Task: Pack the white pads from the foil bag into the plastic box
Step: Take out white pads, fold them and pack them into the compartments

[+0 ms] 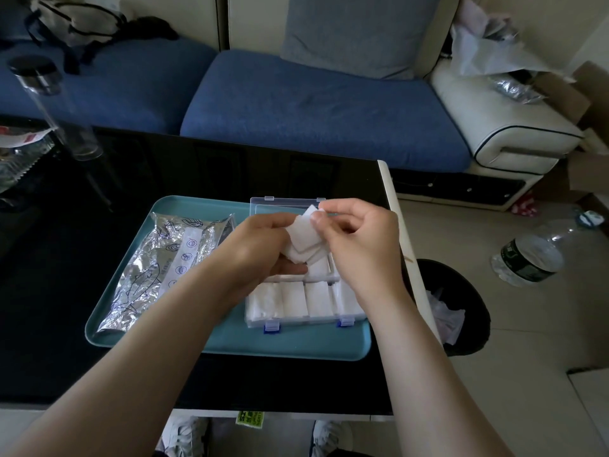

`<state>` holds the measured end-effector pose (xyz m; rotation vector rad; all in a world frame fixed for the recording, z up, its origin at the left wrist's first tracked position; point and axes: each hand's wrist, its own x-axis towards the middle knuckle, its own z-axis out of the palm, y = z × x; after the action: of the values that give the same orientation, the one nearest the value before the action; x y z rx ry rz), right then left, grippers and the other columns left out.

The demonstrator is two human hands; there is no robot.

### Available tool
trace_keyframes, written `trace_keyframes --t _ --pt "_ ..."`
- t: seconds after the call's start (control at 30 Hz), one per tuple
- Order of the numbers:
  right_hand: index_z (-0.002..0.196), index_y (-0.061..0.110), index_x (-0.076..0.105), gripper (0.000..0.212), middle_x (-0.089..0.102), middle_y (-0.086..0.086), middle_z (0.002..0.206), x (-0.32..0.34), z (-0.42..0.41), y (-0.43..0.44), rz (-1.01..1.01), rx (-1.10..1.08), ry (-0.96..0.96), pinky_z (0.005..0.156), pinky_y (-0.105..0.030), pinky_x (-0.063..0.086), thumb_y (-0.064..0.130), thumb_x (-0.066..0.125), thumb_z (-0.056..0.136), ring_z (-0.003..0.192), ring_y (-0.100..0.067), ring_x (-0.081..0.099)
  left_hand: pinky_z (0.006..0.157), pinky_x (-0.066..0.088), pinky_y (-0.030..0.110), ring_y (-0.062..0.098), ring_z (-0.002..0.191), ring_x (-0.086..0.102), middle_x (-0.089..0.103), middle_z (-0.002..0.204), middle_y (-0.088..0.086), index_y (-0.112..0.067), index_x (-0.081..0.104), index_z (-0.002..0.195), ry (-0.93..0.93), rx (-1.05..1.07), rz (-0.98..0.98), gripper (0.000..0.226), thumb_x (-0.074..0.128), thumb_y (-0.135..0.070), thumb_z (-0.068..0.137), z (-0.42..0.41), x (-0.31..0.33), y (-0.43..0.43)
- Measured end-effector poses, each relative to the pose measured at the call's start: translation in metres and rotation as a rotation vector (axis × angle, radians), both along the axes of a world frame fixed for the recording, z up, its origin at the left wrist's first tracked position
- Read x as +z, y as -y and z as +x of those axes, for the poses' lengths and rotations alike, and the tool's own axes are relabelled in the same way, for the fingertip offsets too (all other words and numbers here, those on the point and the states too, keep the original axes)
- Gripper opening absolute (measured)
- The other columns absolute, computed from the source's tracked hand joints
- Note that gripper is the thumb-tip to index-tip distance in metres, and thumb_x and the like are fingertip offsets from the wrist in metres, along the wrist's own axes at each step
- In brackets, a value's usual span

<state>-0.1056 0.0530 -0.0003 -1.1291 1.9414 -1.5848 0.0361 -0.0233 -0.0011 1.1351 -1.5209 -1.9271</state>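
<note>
Our left hand was curled around a small fanned stack of white rectangular pads, thumb on top and fingers underneath. It held them above the right half of the flat teal plastic tray. Our right hand pinched the far corner of the topmost pad between thumb and forefinger, and its other fingers were loosely bent.

The clear plastic compartment box with blue latches sat on the right half of the tray. Its lid was open and lay flat toward the tray's far edge. The near row of compartments held more white pads, side by side, each with its long axis running from the tray's near edge toward its far edge.

The crinkled silver foil bag lay on the left half of the tray, its long axis slanting from the near left corner toward the far middle. It carried blue line drawings and a white strip of round blue icons. We could not read any writing on it.
</note>
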Motion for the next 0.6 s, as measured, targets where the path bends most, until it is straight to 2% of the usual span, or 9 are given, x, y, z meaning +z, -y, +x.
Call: trace_keyframes --t 0.13,0.23,0.33,0.37,0.47,0.53,0.6 --pt "0.102 0.016 0.080 0.015 0.079 0.005 0.082 -0.002 0.002 0.001 0.011 0.031 -0.044 0.064 -0.015 0.055 0.018 0.085 0.088 0.076 -0.003 0.075 0.076 0.063 0.039 0.032 0.097 0.077 0.072 0.118 0.019 -0.004 0.074 0.118 -0.131 0.093 0.185 0.037 0.041 -0.014 0.108 -0.002 0.007 -0.001" --pt "0.106 0.020 0.081 0.014 0.076 0.012 0.097 -0.002 0.004 0.001 0.009 0.032 -0.241 0.076 -0.015 0.056 0.022 0.081 0.092 0.090 0.000 0.071 0.083 0.063 0.039 0.030 0.104 0.076 0.075 0.119 0.019 -0.005 0.071 0.123 -0.103 -0.002 0.096 0.036 0.041 -0.001 0.104 -0.001 0.002 0.000" --pt "0.135 0.027 0.068 0.046 0.061 0.013 0.127 0.000 0.011 -0.001 0.147 0.087 -0.314 0.086 -0.004 0.045 0.032 0.077 0.090 0.108 0.000 0.056 0.085 0.064 0.039 0.027 0.094 0.077 0.077 0.108 0.020 -0.005 0.071 0.121 -0.050 0.016 0.005 0.043 0.041 0.014 0.096 -0.002 -0.002 0.001" --pt "0.143 0.028 0.061 0.060 0.057 0.012 0.135 0.001 0.012 -0.001 0.186 0.116 -0.336 0.091 -0.006 0.044 0.036 0.080 0.086 0.115 -0.001 0.054 0.082 0.064 0.037 0.028 0.092 0.077 0.077 0.107 0.021 -0.006 0.071 0.120 -0.033 0.031 -0.016 0.046 0.041 0.017 0.094 -0.002 -0.002 0.001" --pt "0.156 0.028 0.047 0.089 0.053 0.008 0.149 0.004 0.011 -0.004 0.275 0.180 -0.416 0.105 -0.031 0.051 0.047 0.086 0.078 0.130 -0.010 0.053 0.074 0.062 0.035 0.025 0.088 0.077 0.078 0.105 0.015 -0.010 0.073 0.118 0.022 0.040 -0.046 0.051 0.040 0.018 0.091 -0.001 -0.002 0.001" --pt "0.153 0.028 0.048 0.095 0.057 0.007 0.142 0.004 0.011 -0.005 0.311 0.224 -0.446 0.100 -0.036 0.055 0.048 0.090 0.071 0.125 -0.012 0.056 0.072 0.061 0.037 0.025 0.086 0.075 0.079 0.101 0.014 -0.011 0.075 0.113 0.036 0.035 -0.069 0.047 0.043 0.014 0.090 0.000 -0.002 0.001" --pt "0.139 0.029 0.057 0.081 0.062 0.009 0.122 0.000 0.014 -0.004 0.296 0.236 -0.496 0.089 -0.038 0.059 0.047 0.090 0.067 0.108 -0.012 0.061 0.076 0.062 0.042 0.030 0.091 0.075 0.078 0.101 0.017 -0.011 0.077 0.109 0.048 0.028 -0.086 0.043 0.045 0.009 0.090 0.001 -0.001 0.001"
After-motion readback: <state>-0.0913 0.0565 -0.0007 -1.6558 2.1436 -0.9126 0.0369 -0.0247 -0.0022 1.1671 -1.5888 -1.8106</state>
